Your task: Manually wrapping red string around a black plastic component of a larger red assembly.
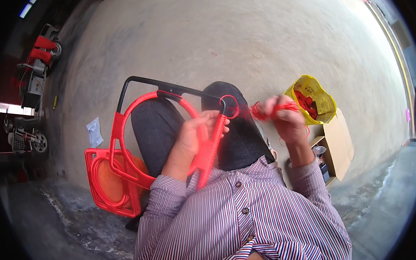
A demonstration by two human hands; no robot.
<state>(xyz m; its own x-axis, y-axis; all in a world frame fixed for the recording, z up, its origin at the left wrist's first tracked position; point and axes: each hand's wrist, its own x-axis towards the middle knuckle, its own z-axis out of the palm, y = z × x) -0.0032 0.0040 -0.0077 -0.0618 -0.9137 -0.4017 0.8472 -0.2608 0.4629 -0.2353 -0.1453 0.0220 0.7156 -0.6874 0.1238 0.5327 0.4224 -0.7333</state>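
Across my lap lies a black metal frame point(138, 82) with a ring inside it, much of both wrapped in red cord. My left hand point(189, 135) is closed on the wrapped side bar of the frame, near its right corner. Off to the right, my right hand point(290, 122), smeared by motion, is closed around a bundle of red cord point(263, 110). A loop of red cord point(235, 105) circles the bare black corner between the two hands.
Left of my legs, red-wrapped frames point(93, 181) lean around something orange. A white crumpled bag point(95, 133) lies beyond them. At right stand a yellow bag point(327, 101) with red material inside and an open cardboard box point(337, 145). Parked scooters point(40, 139) line the far left.
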